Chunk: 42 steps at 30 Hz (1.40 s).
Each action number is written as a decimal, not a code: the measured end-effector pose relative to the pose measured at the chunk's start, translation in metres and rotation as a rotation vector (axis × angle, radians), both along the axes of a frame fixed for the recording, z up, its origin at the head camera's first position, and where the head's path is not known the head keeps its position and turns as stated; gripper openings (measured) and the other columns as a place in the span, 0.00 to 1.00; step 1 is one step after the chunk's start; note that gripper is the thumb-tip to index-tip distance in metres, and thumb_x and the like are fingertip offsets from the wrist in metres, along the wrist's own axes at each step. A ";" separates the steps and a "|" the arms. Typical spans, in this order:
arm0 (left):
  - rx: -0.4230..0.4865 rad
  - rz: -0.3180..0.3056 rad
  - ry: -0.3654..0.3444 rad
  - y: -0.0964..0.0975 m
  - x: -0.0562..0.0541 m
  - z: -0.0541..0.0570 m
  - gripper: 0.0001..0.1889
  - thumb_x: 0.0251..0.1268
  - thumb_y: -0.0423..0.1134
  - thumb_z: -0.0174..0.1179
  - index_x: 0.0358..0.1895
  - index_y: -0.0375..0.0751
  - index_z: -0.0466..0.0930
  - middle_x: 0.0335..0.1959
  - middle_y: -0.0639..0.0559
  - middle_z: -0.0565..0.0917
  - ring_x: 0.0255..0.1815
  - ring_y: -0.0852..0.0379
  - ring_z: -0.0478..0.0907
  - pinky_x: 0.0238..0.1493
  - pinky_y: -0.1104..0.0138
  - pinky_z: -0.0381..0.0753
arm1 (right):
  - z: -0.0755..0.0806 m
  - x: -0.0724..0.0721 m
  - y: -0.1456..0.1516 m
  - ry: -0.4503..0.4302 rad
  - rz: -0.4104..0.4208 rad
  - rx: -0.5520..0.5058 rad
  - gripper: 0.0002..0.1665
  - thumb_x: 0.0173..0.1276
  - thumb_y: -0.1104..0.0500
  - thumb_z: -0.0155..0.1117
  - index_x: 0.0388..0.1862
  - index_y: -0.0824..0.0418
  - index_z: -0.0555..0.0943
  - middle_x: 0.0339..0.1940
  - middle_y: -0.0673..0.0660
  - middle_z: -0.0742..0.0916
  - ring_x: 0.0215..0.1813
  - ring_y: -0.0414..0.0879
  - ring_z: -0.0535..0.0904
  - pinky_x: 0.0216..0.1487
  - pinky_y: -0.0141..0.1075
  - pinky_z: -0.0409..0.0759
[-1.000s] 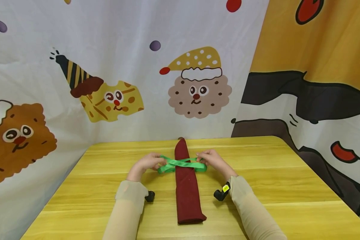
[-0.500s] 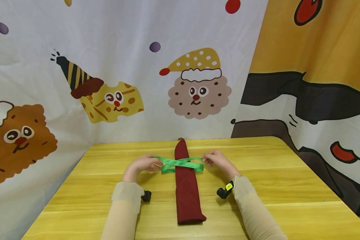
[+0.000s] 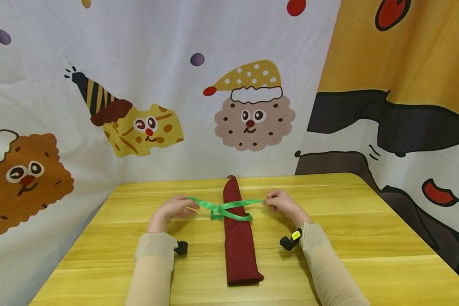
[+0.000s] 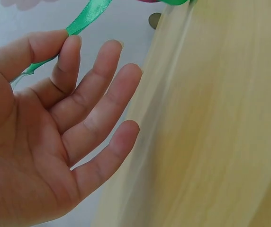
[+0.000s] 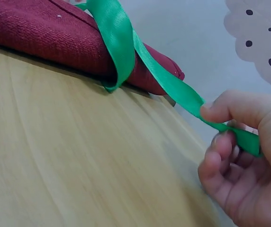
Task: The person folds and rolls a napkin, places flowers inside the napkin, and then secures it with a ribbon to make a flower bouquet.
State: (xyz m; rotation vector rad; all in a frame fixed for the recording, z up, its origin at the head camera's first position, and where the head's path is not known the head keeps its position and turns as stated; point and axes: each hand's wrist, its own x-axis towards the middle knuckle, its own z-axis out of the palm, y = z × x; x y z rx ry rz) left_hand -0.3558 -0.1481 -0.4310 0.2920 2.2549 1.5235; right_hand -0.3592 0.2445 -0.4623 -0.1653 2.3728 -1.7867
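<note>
A long dark red cloth roll lies on the table, pointing away from me. Around its upper part runs a green satin ribbon, its loop crossing on top toward the left side. My left hand pinches one ribbon end between thumb and index finger; in the left wrist view the other fingers spread loosely. On the right, my right hand grips the other end, thumb against curled fingers, with a short tail inside the palm in the right wrist view. Both ends stretch outward, while the loop still stands off the cloth at its sides.
The wooden table carries the roll near its middle. Behind it hangs a white curtain with cartoon food prints, meeting the table's back edge. A small dark camera sits at my right wrist, another camera at my left.
My hands have moved apart, left hand leftward and right hand rightward. The ribbon ends have lengthened, and the loop around the red cloth roll has become smaller.
</note>
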 end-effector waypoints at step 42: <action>-0.017 0.221 -0.156 -0.037 0.012 -0.006 0.12 0.68 0.42 0.54 0.39 0.35 0.79 0.30 0.49 0.84 0.28 0.57 0.79 0.28 0.65 0.76 | 0.005 0.010 0.068 -0.260 -0.108 -0.139 0.12 0.70 0.62 0.59 0.40 0.74 0.76 0.20 0.53 0.78 0.17 0.37 0.67 0.18 0.29 0.68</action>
